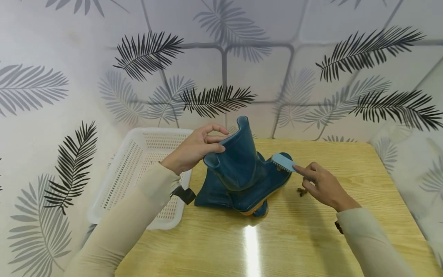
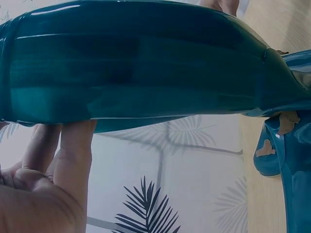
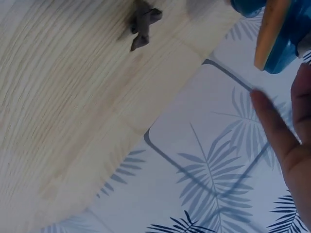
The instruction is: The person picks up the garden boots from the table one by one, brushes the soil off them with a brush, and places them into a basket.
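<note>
My left hand (image 1: 195, 148) grips the top rim of a dark blue rubber boot (image 1: 238, 161), fingers at its opening; the shaft leans up toward the left. Its sole is tan. In the left wrist view, the boot's glossy shaft (image 2: 136, 63) fills the top. A second blue boot (image 1: 212, 191) lies beneath it on the table, partly hidden. My right hand (image 1: 323, 187) holds a light blue brush (image 1: 284, 161) by its handle, with the bristles at the foot of the boot. Brown patches (image 2: 287, 122) show on the blue rubber in the left wrist view.
A white perforated plastic basket (image 1: 112, 175) stands at the left of the wooden table (image 1: 349, 165). Dark brown scraps (image 1: 302, 191) lie on the table near my right hand. A wall with leaf patterns (image 1: 263, 77) rises behind the table.
</note>
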A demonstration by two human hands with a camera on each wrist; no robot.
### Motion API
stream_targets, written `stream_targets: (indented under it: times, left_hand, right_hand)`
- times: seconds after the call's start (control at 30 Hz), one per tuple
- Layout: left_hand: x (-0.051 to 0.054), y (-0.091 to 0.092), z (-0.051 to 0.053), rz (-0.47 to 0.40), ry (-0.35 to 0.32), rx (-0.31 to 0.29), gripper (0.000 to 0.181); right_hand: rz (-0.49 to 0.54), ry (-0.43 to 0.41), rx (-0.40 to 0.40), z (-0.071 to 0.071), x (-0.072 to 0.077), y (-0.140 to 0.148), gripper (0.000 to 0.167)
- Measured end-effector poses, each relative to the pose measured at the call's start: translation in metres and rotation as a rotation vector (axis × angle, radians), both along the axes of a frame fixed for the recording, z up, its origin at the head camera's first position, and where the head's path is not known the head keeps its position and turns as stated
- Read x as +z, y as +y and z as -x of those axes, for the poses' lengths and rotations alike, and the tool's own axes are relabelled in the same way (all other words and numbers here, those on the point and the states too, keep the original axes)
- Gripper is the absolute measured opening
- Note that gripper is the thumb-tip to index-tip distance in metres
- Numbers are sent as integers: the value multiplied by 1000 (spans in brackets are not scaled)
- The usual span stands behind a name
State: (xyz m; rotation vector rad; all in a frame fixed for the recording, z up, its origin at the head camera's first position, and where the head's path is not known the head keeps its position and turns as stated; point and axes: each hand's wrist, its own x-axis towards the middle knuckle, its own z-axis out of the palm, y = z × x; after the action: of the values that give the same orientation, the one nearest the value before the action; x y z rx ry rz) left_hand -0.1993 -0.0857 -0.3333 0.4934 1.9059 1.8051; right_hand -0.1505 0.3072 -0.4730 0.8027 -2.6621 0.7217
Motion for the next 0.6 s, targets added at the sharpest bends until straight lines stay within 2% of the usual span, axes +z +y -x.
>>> stream_targets:
  times: [0.17, 0.37, 0.47, 0.6]
  left_hand:
    - [0, 0, 0, -6, 0, 3, 37]
    - [0, 0, -1, -17, -6, -2, 40]
    - [-1, -1, 0, -22, -6, -5, 41]
    - [-3, -5, 0, -14, -1, 0, 41]
  right_hand:
    - [145, -226, -34, 2, 4, -4, 36]
    - [323, -597, -139, 0, 9, 4, 49]
    - [335, -680, -183, 0, 12, 11, 52]
    - [350, -714, -202, 0, 14, 19, 50]
